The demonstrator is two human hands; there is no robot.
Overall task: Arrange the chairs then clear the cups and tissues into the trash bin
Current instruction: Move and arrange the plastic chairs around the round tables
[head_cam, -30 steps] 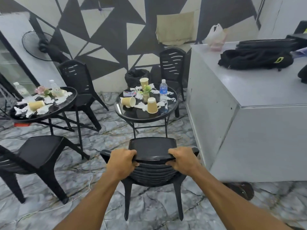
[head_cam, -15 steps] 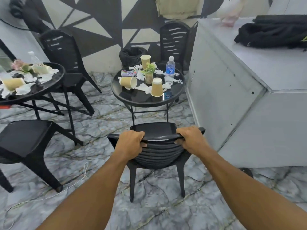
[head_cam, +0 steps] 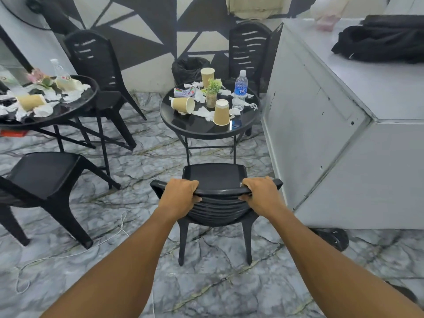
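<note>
My left hand [head_cam: 181,195] and right hand [head_cam: 260,195] grip the chair [head_cam: 215,175] by its top rail at frame centre — an overhard push would, I judge, ram the table [head_cam: 202,132] just above (cups [head_cam: 221,112] near its rim could topple).

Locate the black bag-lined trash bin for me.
In the head view, the black bag-lined trash bin stands at upper centre against the patterned wall, behind the round black glass-topped table and just left of the far black plastic chair.
</note>
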